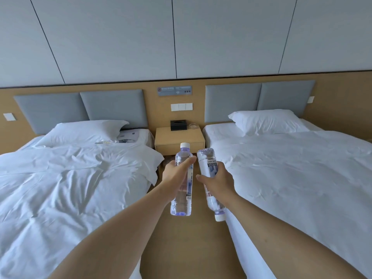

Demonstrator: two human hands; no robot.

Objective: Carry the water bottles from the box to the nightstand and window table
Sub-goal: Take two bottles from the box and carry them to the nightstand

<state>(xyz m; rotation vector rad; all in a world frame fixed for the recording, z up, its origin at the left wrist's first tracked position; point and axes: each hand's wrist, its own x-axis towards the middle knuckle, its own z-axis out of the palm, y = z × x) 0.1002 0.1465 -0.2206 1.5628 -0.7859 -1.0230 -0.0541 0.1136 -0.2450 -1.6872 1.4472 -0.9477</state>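
In the head view, the left hand (177, 174) wraps its grip round a cap-up water bottle (182, 178) at frame centre; the right hand (216, 183) clasps an inverted bottle (209, 178), cap down. Risk: the inverted bottle must be turned before standing on the nightstand (179, 138) just above, where the tissue box (178, 125) crowds the rear. The bottles, nearly touching, may knock.

Hotel twin room, two white-sheeted beds (291, 168), padded grey headboards (259, 99), shared nightstand (179, 137), wall switch panel (181, 107)

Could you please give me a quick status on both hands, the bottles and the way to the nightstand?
Left hand grips bottle cap up. Right hand grips second bottle cap down. Nightstand ahead between beds, nothing blocking.
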